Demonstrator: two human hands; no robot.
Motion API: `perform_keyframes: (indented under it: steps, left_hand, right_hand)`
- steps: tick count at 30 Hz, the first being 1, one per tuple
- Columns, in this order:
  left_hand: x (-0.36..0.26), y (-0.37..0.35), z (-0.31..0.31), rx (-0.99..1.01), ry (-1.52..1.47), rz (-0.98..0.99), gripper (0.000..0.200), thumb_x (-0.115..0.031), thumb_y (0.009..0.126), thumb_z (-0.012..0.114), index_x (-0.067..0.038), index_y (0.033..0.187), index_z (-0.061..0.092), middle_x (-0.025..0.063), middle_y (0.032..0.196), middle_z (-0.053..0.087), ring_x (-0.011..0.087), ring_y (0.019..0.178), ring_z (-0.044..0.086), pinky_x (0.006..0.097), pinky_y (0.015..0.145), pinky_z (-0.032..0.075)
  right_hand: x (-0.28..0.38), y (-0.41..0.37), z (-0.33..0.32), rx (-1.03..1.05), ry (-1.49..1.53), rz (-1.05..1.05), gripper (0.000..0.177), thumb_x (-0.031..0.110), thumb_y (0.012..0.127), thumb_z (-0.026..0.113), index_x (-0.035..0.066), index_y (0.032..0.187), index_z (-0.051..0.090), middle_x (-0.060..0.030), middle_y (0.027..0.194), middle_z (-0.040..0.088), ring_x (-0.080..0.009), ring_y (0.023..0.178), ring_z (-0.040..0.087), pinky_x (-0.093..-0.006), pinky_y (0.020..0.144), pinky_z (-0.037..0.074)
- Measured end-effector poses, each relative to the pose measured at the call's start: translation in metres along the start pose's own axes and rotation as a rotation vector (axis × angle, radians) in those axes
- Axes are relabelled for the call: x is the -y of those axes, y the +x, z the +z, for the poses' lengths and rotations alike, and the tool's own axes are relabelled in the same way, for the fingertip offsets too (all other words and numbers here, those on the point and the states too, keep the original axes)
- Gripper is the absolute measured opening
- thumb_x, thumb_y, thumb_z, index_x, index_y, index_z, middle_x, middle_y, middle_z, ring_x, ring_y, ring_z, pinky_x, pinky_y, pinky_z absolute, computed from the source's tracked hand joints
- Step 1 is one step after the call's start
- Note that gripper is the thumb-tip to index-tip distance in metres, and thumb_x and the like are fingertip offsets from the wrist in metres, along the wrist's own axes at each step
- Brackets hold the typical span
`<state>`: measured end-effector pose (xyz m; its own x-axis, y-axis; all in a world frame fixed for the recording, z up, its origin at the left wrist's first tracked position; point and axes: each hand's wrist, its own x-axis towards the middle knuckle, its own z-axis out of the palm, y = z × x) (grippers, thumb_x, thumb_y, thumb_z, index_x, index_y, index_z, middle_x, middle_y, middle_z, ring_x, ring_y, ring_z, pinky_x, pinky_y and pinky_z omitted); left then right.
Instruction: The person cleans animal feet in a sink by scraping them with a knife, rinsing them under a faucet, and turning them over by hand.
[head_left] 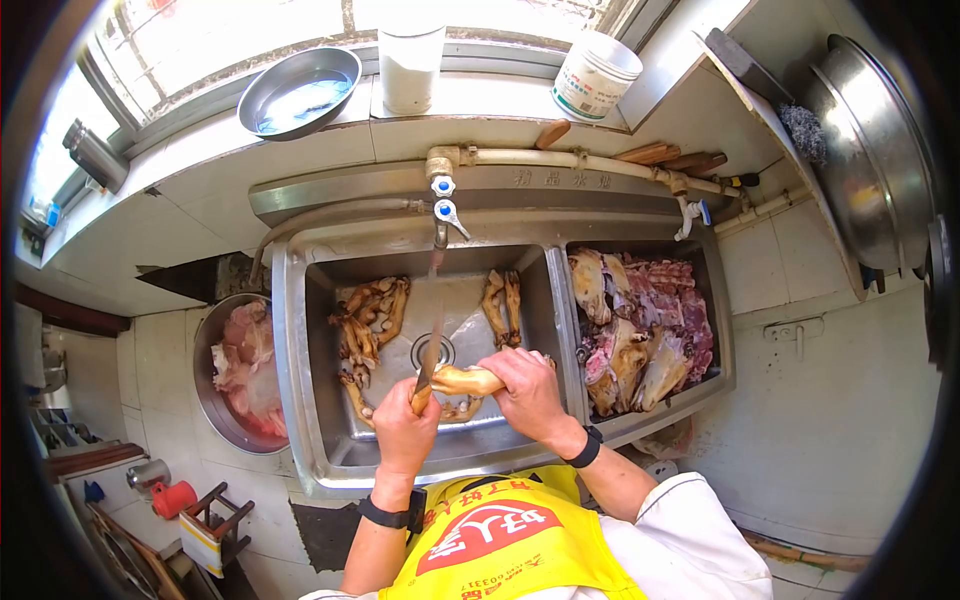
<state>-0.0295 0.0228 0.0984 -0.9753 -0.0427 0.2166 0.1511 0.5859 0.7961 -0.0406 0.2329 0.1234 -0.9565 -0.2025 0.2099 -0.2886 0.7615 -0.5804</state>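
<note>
My left hand [405, 435] is closed round the wooden handle of a knife [430, 355], its blade pointing up and away from me. My right hand [530, 395] grips a yellowish-brown animal foot [465, 381], held level over the left basin of the steel sink [290, 370]. The knife blade is at the foot's left end; whether it touches is hard to tell. Below, a pile of animal feet [372, 318] lies on the basin's left, and a pair of feet [502, 307] rests at its back right. Above the knife is the tap [441, 225].
The right basin holds animal heads [615, 370] and red meat [670, 290]. Left of the sink stands a metal bowl [210, 400] with pale pink meat. A grey basin [300, 92] and a white bucket [597, 75] sit on the sill. Large metal pans [870, 150] stand at right.
</note>
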Motion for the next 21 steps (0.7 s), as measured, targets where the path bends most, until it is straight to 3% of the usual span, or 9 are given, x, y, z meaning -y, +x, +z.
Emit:
perform_keyframes:
  steps: [7, 12, 17, 21]
  left_hand:
    - [0.013, -0.006, 0.012, -0.069, 0.084, 0.016, 0.026, -0.004, 0.078, 0.073, -0.003, 0.103, 0.063, 0.0178, 0.086, 0.068, 0.0419, 0.079, 0.068, 0.0469, 0.070, 0.055]
    - [0.027, 0.000, 0.017, -0.179, 0.174, -0.053, 0.025, -0.008, 0.079, 0.073, -0.004, 0.101, 0.063, 0.0182, 0.084, 0.067, 0.0425, 0.077, 0.067, 0.0491, 0.068, 0.054]
    - [0.046, -0.009, 0.024, -0.136, 0.285, -0.180, 0.028, -0.013, 0.081, 0.074, -0.003, 0.104, 0.065, 0.0192, 0.085, 0.068, 0.0413, 0.077, 0.068, 0.0486, 0.068, 0.056]
    - [0.048, -0.010, 0.028, -0.125, 0.146, -0.170, 0.034, -0.016, 0.082, 0.076, 0.000, 0.109, 0.064, 0.0211, 0.089, 0.070, 0.0417, 0.081, 0.070, 0.0486, 0.070, 0.058]
  right_hand:
    - [0.007, 0.000, 0.007, 0.029, 0.035, 0.037, 0.033, -0.001, 0.076, 0.069, 0.009, 0.107, 0.070, -0.0086, 0.095, 0.069, -0.0318, 0.092, 0.065, -0.0438, 0.079, 0.049]
    - [0.015, 0.001, 0.017, 0.022, 0.070, 0.080, 0.030, 0.001, 0.077, 0.068, 0.009, 0.106, 0.071, -0.0100, 0.095, 0.071, -0.0337, 0.090, 0.067, -0.0439, 0.077, 0.050]
    - [0.017, 0.000, 0.023, 0.018, 0.078, 0.100, 0.031, 0.001, 0.078, 0.065, 0.008, 0.107, 0.072, -0.0123, 0.094, 0.071, -0.0367, 0.090, 0.067, -0.0467, 0.078, 0.053]
    - [0.014, -0.007, 0.034, 0.030, 0.141, 0.167, 0.030, -0.001, 0.078, 0.068, 0.006, 0.107, 0.074, -0.0162, 0.093, 0.072, -0.0365, 0.087, 0.070, -0.0422, 0.076, 0.055]
